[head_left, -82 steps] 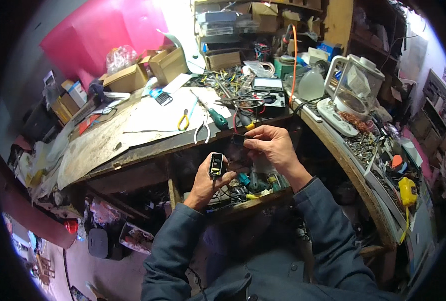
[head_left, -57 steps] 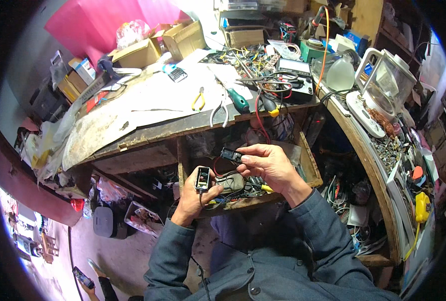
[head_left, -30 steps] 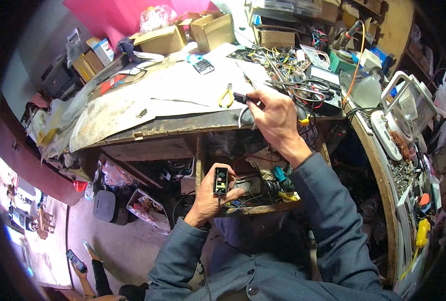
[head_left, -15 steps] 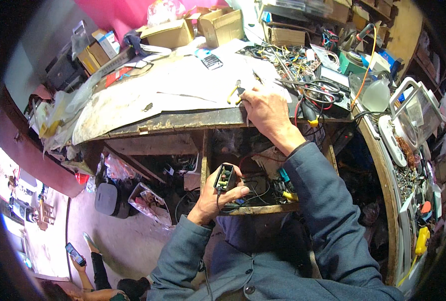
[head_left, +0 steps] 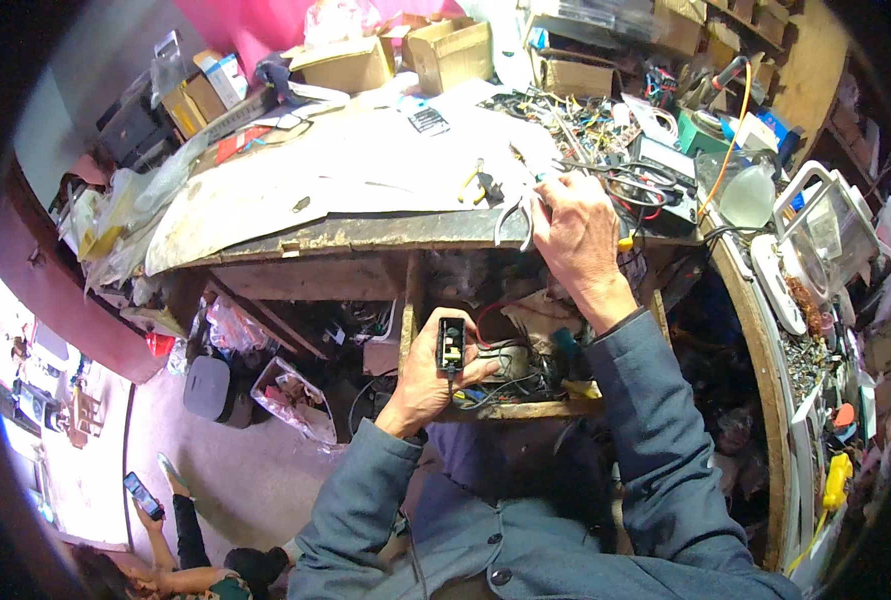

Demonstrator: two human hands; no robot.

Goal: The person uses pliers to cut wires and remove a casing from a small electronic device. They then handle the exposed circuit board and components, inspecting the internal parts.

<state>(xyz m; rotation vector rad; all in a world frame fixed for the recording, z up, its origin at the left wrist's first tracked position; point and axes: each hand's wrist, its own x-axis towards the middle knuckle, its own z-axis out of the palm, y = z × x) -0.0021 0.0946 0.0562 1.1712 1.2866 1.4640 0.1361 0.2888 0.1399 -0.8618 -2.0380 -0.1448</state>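
My left hand [head_left: 427,375] is closed around a small black adapter housing [head_left: 451,345], held below the bench edge. The housing is uncovered, showing electronic parts inside, and a black cable leaves its lower end. Over the front of the bench, my right hand [head_left: 577,228] has its fingers curled together; whatever they grip is hidden. Grey curved handles, apparently of pliers [head_left: 502,226], stick out beside its thumb over the bench edge. Left of them lie yellow-and-black handled cutters [head_left: 473,182] on the white sheet [head_left: 365,180].
Tangled wires and components [head_left: 575,125] heap up at the back right. Cardboard boxes [head_left: 450,52] stand at the back. An open drawer [head_left: 525,410] with cables is below the bench. At lower left, another person holds a phone [head_left: 143,496].
My right hand has moved right, away from the yellow-and-black cutters, and the grey handles now show beside it. My left hand has turned the adapter housing more upright.
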